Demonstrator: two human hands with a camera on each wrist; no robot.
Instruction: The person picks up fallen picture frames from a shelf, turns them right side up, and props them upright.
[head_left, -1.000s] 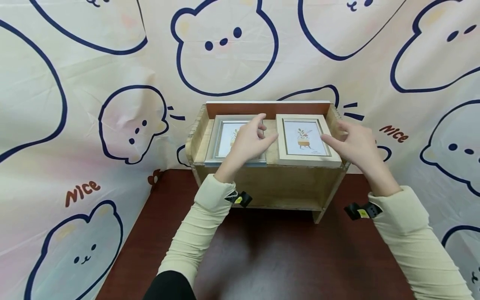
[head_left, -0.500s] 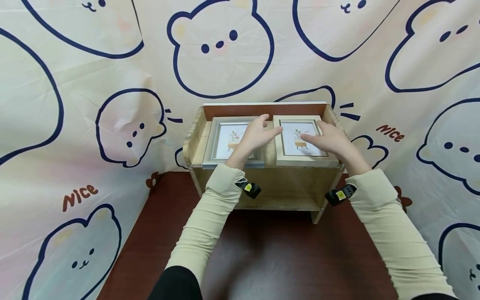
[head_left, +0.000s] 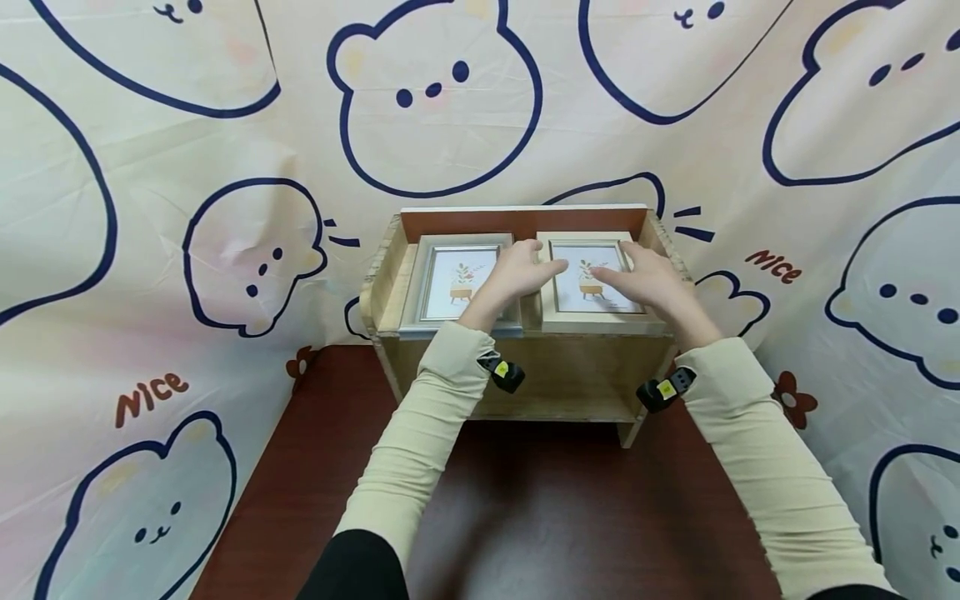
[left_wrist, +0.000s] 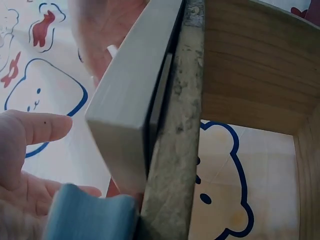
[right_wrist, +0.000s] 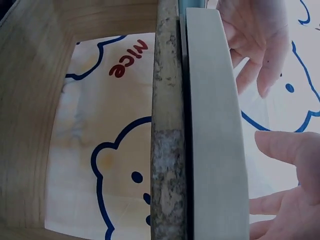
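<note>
A cream picture frame [head_left: 600,323] with a potted-plant print lies face up on the right of a small wooden shelf's top [head_left: 381,279]. My left hand [head_left: 517,279] is over the gap at its left side, thumb pointing across it and fingers loosely bent. My right hand [head_left: 647,282] hovers over its right part, thumb above the print. In the right wrist view, the right fingertips reach the edge of the cream frame [right_wrist: 217,125]. Left of it lies a silver picture frame [head_left: 417,287] with a similar print, partly covered by the left hand; its bluish edge [left_wrist: 90,215] shows in the left wrist view.
The shelf has raised side panels, a brown back board [head_left: 457,221] and an open compartment [head_left: 555,379] below. It stands on a dark red-brown table [head_left: 555,517]. A cloth backdrop [head_left: 247,142] with cartoon bears hangs behind and at both sides.
The right hand has moved left, from the cream frame's right side to over it. The left hand has shifted slightly right relative to the shelf. Both picture frames lie where they were.
</note>
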